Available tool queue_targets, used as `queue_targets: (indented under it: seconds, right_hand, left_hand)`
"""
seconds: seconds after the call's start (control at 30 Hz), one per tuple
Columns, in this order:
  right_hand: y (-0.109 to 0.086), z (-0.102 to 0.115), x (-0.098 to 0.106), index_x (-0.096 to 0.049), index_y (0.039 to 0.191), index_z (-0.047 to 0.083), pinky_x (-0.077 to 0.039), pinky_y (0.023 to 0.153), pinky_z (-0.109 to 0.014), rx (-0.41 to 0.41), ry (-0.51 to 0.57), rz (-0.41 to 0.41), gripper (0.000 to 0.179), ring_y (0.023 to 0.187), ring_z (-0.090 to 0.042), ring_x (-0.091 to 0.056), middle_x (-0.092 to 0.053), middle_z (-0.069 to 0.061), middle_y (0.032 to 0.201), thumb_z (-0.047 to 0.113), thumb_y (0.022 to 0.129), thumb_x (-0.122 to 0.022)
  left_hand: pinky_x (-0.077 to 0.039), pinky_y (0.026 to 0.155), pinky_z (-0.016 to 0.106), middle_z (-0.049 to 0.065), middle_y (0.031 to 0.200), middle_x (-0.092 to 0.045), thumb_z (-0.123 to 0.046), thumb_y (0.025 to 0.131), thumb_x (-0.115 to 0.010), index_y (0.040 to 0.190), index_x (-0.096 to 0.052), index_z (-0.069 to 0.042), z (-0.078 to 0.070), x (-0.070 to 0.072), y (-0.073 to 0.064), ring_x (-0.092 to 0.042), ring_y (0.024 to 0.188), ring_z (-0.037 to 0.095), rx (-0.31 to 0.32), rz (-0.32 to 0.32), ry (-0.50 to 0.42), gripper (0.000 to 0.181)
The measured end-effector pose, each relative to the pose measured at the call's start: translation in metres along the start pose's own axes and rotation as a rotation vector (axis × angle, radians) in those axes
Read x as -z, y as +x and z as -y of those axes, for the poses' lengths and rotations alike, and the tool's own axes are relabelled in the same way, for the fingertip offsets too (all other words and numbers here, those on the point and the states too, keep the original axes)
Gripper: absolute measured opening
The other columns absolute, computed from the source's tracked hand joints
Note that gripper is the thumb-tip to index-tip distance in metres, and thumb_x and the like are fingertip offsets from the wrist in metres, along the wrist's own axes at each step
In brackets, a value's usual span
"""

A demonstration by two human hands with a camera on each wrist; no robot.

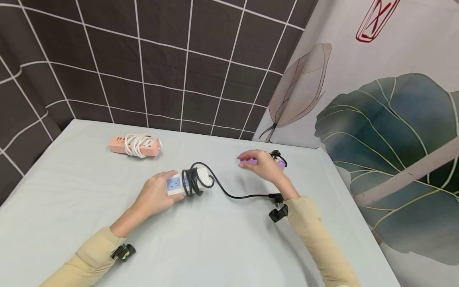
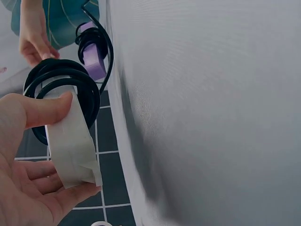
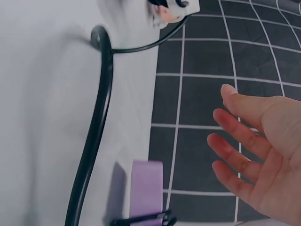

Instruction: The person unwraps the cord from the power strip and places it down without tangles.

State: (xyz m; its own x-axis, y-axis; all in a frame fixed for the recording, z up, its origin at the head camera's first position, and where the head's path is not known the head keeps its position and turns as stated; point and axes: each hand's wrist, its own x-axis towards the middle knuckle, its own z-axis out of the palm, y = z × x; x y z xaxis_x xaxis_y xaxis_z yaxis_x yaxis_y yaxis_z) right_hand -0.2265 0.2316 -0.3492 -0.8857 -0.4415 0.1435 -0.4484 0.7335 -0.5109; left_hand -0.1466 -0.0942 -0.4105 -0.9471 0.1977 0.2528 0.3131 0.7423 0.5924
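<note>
My left hand (image 1: 156,192) grips one end of a white power strip (image 1: 174,184) with blue socket faces. In the left wrist view the thumb lies on one side of the strip and the fingers on the other. Black cable (image 1: 193,181) is coiled round its far half, and a loose length runs right to a black plug (image 1: 276,196) near the right wrist. My right hand (image 1: 263,164) is held in the air with nothing in it, its fingers (image 3: 235,153) relaxed and apart from the thumb. Behind it lies a purple power strip (image 1: 280,164), partly hidden, with black cable wound on it.
A pink power strip (image 1: 118,144) wrapped in white cable (image 1: 134,145) lies at the back left of the white-covered table (image 1: 215,247). Dark gridded cloth (image 1: 161,59) hangs behind the table, and a leaf-patterned cloth (image 1: 391,131) is at the right.
</note>
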Motion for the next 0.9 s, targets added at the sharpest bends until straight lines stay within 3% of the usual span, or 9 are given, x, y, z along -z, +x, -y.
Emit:
queue_targets:
  seconds: [0.33,0.67,0.9]
  right_hand:
    - [0.022,0.023,-0.018,-0.072,0.106,0.01,-0.051,0.082,-0.042,0.109,-0.005,-0.059,0.023,0.09,-0.021,-0.064,-0.073,-0.007,0.1,0.02,0.085,-0.073]
    - [0.038,0.041,-0.041,-0.073,0.105,0.013,-0.05,0.083,-0.032,0.204,-0.008,-0.065,0.022,0.09,-0.022,-0.065,-0.072,-0.002,0.1,0.021,0.084,-0.073]
    - [0.041,0.05,-0.054,-0.072,0.107,0.015,-0.05,0.083,-0.032,0.2,-0.022,-0.055,0.022,0.093,-0.02,-0.065,-0.072,-0.001,0.103,0.02,0.086,-0.072]
  left_hand:
    - [-0.049,0.078,0.049,0.026,0.116,-0.064,-0.02,0.066,-0.085,0.126,-0.057,0.004,-0.001,0.0,0.0,-0.062,0.094,0.035,0.003,0.005,-0.001,0.071]
    - [-0.05,0.079,0.049,0.026,0.116,-0.064,-0.02,0.065,-0.085,0.125,-0.057,0.004,-0.003,0.0,0.0,-0.063,0.095,0.036,0.0,0.004,-0.01,0.071]
    - [-0.05,0.078,0.049,0.026,0.114,-0.065,-0.02,0.063,-0.086,0.124,-0.058,0.004,-0.004,-0.001,-0.001,-0.063,0.093,0.035,-0.011,0.005,-0.02,0.071]
